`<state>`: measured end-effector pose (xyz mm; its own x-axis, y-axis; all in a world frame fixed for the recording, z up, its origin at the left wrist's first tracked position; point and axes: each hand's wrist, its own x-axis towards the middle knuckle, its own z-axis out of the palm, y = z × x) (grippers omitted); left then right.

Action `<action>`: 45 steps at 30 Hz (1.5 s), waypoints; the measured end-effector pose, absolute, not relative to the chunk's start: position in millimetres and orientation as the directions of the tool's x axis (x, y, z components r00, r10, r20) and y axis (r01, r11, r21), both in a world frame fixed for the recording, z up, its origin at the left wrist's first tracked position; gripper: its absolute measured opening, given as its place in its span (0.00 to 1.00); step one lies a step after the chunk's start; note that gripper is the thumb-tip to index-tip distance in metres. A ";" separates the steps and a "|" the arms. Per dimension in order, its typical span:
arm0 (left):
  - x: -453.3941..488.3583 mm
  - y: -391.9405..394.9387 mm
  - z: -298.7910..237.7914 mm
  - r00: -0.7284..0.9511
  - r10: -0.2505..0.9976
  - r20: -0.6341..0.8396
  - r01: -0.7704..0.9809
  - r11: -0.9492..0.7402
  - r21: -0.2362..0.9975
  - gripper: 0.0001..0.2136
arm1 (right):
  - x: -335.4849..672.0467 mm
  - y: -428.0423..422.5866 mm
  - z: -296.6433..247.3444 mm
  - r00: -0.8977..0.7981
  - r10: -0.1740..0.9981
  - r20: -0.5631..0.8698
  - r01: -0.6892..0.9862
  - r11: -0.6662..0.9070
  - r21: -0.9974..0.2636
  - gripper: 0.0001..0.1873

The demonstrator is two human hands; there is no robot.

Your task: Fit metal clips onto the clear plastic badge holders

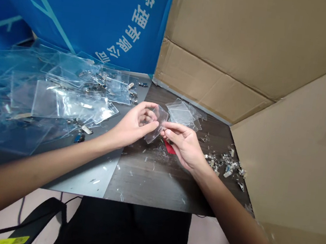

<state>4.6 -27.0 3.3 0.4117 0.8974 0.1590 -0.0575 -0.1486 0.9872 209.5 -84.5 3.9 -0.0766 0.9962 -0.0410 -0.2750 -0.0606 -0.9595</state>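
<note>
Over the dark tabletop (155,184), the left hand (132,126) and right hand (183,146) pinch a clear plastic badge holder (157,123) between them. A small stack of holders (183,114) lies beyond, a large heap of holders (56,97) to the left, and loose metal clips (225,163) to the right.

white chinese txt on blue banner (76,8) — 管理有限公司, i.e. mgmt co. ltd, yellow tag (10,240) — too small to read

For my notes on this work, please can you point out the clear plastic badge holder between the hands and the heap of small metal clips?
clear plastic badge holder (161,118): head view, on its upper part.
heap of small metal clips (223,161): head view, on its middle.
</note>
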 end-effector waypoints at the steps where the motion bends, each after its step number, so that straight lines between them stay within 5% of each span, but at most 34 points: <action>1: 4.9 -27.1 2.2 0.410 0.899 0.157 -0.055 -0.148 0.988 0.26 | 209.7 -84.9 3.8 -0.068 0.997 -0.043 -0.274 -0.060 -0.960 0.21; 13: 5.8 -30.6 0.3 0.422 0.888 0.183 -0.006 -0.199 0.980 0.30 | 207.3 -85.7 2.4 -0.027 1.000 -0.002 -0.202 -0.007 -0.979 0.22; 21: 2.2 -30.7 13.0 0.524 0.842 0.130 -0.221 -0.014 0.975 0.39 | 208.3 -89.5 9.0 -0.141 0.990 -0.016 -0.227 -0.048 -0.973 0.22; 26: 2.0 -29.6 19.3 0.544 0.825 0.150 -0.275 0.006 0.962 0.36 | 208.3 -92.2 13.3 -0.173 0.983 0.062 -0.258 0.016 -0.966 0.18; 45: 9.1 -25.6 10.5 0.324 0.884 0.337 -0.106 -0.320 0.941 0.41 | 205.0 -95.5 18.2 0.027 0.988 0.154 -0.013 0.155 -0.988 0.21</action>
